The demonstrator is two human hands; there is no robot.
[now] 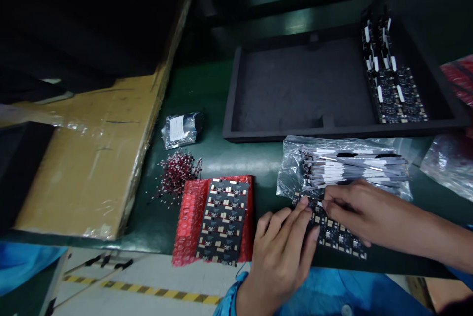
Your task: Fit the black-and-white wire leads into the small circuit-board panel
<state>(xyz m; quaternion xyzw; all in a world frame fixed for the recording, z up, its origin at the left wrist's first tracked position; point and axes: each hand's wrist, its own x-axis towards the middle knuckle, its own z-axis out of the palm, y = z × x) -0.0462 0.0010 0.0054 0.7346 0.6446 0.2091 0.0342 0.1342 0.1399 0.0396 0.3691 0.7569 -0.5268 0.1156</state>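
Note:
A dark circuit board panel (342, 239) with rows of small light parts lies tilted near the table's front edge, under both hands. My left hand (283, 247) rests over its left side, fingers stretched out and fingertips touching the upper left part. My right hand (351, 210) is closed in a pinch at the board's upper edge; a small pale bit shows by the fingertips, too small to name. Just behind lies a clear plastic bag (290, 168) with a bundle of grey flat cables (351, 168) with white ends. The hands cover much of the board's upper part.
Left of my hands, another circuit board panel (223, 222) lies on red bubble wrap (190, 227). Beyond are a pile of red-and-black wired parts (179, 173) and a silver bag (183, 129). A black foam tray (295, 128) holds several boards (401, 94). Cardboard (84, 158) stands left.

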